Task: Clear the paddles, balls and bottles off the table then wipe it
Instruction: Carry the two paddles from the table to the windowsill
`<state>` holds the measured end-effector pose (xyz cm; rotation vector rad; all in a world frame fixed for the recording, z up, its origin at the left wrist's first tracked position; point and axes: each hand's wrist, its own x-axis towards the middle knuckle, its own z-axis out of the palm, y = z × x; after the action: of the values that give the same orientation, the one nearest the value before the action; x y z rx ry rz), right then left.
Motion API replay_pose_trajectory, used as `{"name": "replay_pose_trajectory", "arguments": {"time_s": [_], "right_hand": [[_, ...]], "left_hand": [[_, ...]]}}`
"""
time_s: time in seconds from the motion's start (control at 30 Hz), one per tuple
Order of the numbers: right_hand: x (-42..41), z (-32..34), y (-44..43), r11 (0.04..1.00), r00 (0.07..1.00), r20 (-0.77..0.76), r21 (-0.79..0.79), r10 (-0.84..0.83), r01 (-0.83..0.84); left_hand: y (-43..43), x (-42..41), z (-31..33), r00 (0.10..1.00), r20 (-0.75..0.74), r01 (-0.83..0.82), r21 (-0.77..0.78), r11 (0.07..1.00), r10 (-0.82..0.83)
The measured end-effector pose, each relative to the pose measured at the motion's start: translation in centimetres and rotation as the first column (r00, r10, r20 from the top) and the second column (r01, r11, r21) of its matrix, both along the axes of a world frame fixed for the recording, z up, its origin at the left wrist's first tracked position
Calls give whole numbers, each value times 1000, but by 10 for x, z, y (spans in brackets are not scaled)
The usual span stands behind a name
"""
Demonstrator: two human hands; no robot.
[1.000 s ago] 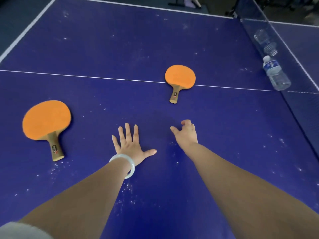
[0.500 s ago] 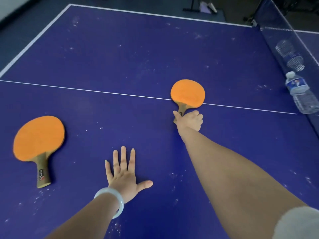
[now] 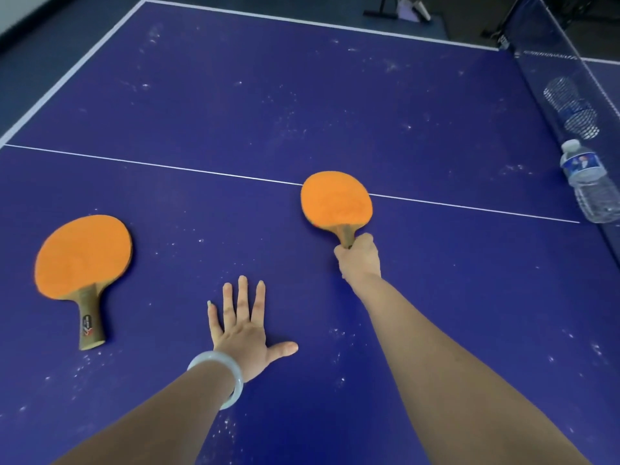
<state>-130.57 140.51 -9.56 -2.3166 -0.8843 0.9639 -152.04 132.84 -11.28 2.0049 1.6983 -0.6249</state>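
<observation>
I see the right hand [image 3: 359, 260] with its fingers [image 3: 365, 241] curled tight round the handle of an orange paddle [image 3: 336, 201]. This paddle is over the white line in the middle of the blue desk [image 3: 302, 95]. I cannot tell if it touches the desk. The left hand [image 3: 243, 330] lies flat on the desk with straight, spread fingers [image 3: 242, 293] and holds nothing. It has a pale bracelet [image 3: 221, 374] on the wrist. A second orange paddle [image 3: 82, 256] lies far to the left. A water bottle [image 3: 592, 182] lies beside the net [image 3: 550, 78] on the right.
</observation>
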Motion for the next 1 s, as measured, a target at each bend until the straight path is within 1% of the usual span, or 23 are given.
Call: {"name": "replay_pose_trajectory", "arguments": {"time_s": [0.03,0.1,0.3,0.5,0.6,0.7,0.77,0.83,0.87,0.93,1.0], "right_hand": [[-6,0,-12,999,998,30,-11,53,-53],[-20,1,-36,995,993,69,-22,98,-97],[-56,0,-97,997,993,92,-41,70,-67],[-87,-2,-144,995,994,103,-95,44,-34],[-105,-1,-163,994,996,85,-112,24,-14],[-124,0,-178,993,998,63,-118,0,7],[-139,3,-183,994,998,63,-113,13,-6],[-156,6,-182,994,997,59,-108,40,-33],[-164,7,-180,994,998,45,-101,48,-44],[-186,10,-171,993,997,5,-87,76,-75],[-210,12,-159,990,993,-28,-81,112,-114]], "left_hand": [[0,0,-1,1000,3,-1,9,1000,1],[0,-1,-1,1000,4,1,22,1000,-1],[-1,0,-2,1000,3,12,58,998,-12],[-2,-4,-2,998,66,-4,83,997,-2],[-4,-9,-1,990,142,0,98,995,-14],[-8,-27,3,964,254,33,174,984,-77],[-16,-50,7,943,316,37,210,977,-104],[-27,-77,10,941,329,-11,260,966,-77],[-33,-89,11,939,342,-62,286,956,-41],[-42,-116,15,921,383,-208,325,923,72],[-45,-141,19,894,408,-342,358,869,184]]}}
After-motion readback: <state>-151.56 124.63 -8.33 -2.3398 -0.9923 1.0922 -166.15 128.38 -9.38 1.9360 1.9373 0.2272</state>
